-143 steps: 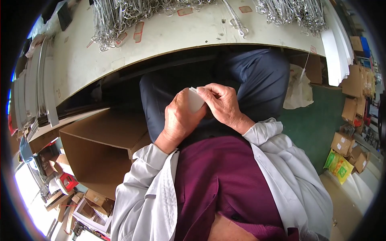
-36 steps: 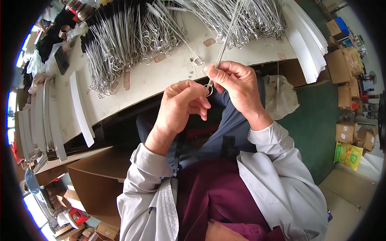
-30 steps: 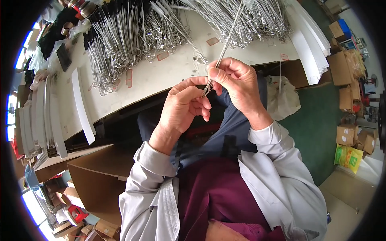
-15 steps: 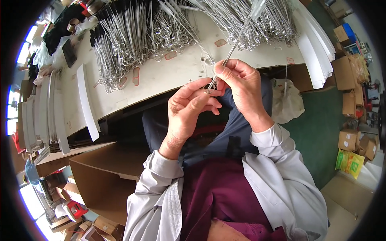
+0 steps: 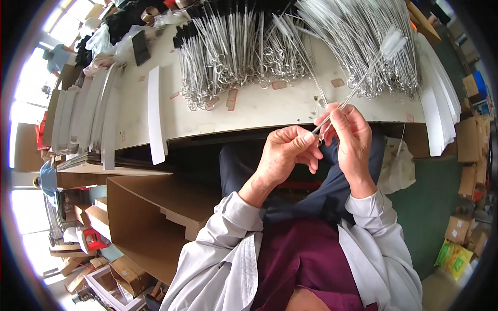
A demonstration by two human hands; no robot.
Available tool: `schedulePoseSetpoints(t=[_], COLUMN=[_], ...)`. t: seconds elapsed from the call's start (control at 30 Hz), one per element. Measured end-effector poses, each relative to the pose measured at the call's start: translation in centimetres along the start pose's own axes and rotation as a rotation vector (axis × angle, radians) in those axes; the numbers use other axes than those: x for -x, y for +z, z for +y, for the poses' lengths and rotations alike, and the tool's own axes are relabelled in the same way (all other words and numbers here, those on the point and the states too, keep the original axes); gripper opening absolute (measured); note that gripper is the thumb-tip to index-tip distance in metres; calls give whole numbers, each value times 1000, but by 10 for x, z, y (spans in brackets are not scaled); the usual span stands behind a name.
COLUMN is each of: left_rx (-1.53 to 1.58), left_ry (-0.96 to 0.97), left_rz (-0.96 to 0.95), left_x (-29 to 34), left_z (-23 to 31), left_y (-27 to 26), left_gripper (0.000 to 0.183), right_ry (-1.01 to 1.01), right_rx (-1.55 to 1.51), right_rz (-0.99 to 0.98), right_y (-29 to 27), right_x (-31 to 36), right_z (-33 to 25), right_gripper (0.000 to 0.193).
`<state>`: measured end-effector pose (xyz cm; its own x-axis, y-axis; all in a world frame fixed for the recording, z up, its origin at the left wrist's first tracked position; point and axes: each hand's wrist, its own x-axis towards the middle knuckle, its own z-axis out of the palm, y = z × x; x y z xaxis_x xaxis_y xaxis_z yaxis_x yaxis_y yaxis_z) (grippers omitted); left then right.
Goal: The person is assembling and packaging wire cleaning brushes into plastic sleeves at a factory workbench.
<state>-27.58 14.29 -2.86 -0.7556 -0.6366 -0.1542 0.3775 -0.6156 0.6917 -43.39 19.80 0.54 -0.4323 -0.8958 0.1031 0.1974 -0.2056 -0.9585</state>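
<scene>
My right hand is closed around a few thin wire-handled tube brushes, their white bristle ends pointing up and away to the right. At their looped lower ends, my left hand pinches the wires between thumb and forefinger, its other fingers loosely curled. Both hands are just off the near edge of the white table, above my lap. Beyond them lies a pile of brushes with white bristles. To its left is a row of brushes with black bristles, ring ends toward me.
White strips lie at the table's left, with a stack of similar strips beside them. More white sheets overhang the right edge. An open cardboard box stands at my lower left. A pale bag hangs right of my knees.
The view has swung, shifting the scene rightward and down. My left fingers, earlier more spread near the rings, now pinch the brush ends. The right hand still holds the brushes.
</scene>
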Motion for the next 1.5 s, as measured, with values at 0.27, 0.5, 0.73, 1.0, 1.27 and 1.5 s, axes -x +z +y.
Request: schedulePoseSetpoints(t=[0.27, 0.5, 0.73, 1.0, 1.27, 1.5], left_rx=[-187, -187, -751, -1973, -2245, -1852], left_ry=[-117, 24, 49, 646, 497, 815], left_rz=[6, -7, 169, 730, 506, 513], left_x=[3, 11, 17, -44, -69, -59], left_z=[8, -7, 31, 180, 191, 215], left_y=[2, -3, -23, -104, -125, -129], left_gripper=[29, 25, 13, 16, 11, 9], right_ry=[-19, 37, 147, 214, 259, 272], right_rx=[53, -88, -259, -92, -69, -14], right_rz=[-105, 6, 5, -122, -169, -258], right_y=[6, 8, 14, 37, 44, 53], right_x=[-2, -10, -28, -35, -41, -56], right_z=[5, 9, 11, 21, 40, 46], right_gripper=[19, 24, 30, 35, 32, 34])
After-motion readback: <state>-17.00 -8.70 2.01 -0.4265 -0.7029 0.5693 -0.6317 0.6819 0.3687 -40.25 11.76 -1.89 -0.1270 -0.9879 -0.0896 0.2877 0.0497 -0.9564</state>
